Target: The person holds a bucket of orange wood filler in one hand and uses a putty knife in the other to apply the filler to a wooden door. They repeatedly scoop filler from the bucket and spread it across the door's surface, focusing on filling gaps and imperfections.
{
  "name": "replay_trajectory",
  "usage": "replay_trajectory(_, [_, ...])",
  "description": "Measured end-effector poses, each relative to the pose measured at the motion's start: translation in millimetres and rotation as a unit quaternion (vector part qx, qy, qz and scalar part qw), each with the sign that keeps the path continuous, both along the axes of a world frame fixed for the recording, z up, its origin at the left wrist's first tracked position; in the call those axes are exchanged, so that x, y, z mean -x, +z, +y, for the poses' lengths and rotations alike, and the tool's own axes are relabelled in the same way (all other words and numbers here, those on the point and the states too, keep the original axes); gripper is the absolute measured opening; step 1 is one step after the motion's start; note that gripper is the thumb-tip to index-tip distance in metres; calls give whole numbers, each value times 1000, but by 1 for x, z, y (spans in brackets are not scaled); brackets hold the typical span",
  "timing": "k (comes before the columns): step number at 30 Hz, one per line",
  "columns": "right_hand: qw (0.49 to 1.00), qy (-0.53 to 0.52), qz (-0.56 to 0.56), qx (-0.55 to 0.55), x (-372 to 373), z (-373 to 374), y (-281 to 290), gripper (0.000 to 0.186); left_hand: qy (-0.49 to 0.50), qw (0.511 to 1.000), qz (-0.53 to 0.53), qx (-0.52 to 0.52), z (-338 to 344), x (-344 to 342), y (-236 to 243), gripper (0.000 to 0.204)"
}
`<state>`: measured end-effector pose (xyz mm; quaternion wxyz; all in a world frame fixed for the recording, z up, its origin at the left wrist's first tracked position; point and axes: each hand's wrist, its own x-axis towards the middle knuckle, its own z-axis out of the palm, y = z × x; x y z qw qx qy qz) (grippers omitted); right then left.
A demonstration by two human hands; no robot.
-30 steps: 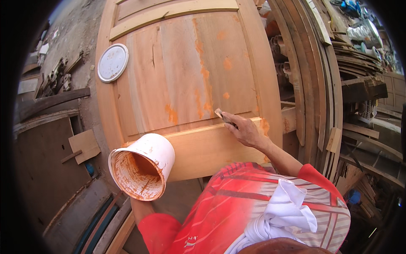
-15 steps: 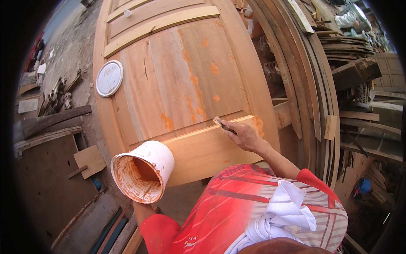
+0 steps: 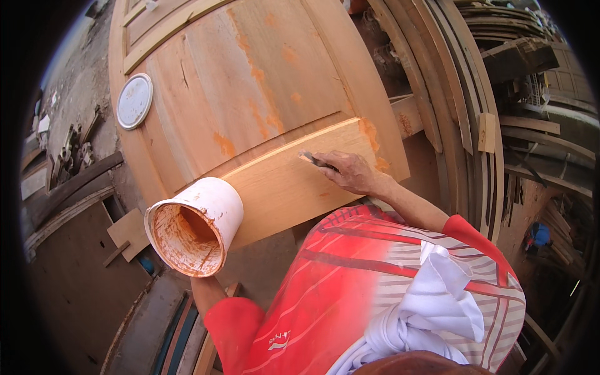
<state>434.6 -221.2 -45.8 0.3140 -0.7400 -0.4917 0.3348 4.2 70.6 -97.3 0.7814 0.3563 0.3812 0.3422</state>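
Observation:
A putty knife (image 3: 310, 157) is gripped in my right hand (image 3: 349, 172), its blade over the pale bottom rail of a wooden door (image 3: 294, 178). Orange filler (image 3: 256, 74) runs in streaks and patches across the door's panel, with more at the rail's right end. My left forearm (image 3: 207, 294) reaches up behind a white plastic bucket (image 3: 215, 203), which tilts with its mouth toward me at the door's lower left corner. Orange filler coats the bucket's inside. The left hand's fingers are hidden by the bucket, which it appears to hold up.
A round white lid (image 3: 135, 101) lies on the door's left edge. Long boards (image 3: 447, 81) run along the right side. Stacked timber (image 3: 522, 59) lies beyond them. Wood scraps (image 3: 78, 147) and a dark flat board (image 3: 84, 281) are on the left.
The putty knife has moved from the panel's lower edge onto the bottom rail, nearer to me. The whole view has shifted, so the door sits higher and farther left. The bucket stays tilted.

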Motion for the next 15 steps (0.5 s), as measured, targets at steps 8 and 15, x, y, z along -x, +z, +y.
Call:
replay_trajectory(8, [1000,-10,-13,-23,38,-34,14,39,-45,999,-13,-9,9,-10,2,63])
replay_trajectory(15, [999,-35,-24,-33,69,-55,31,39,-60,998,-16,-33,12,2,9,66])
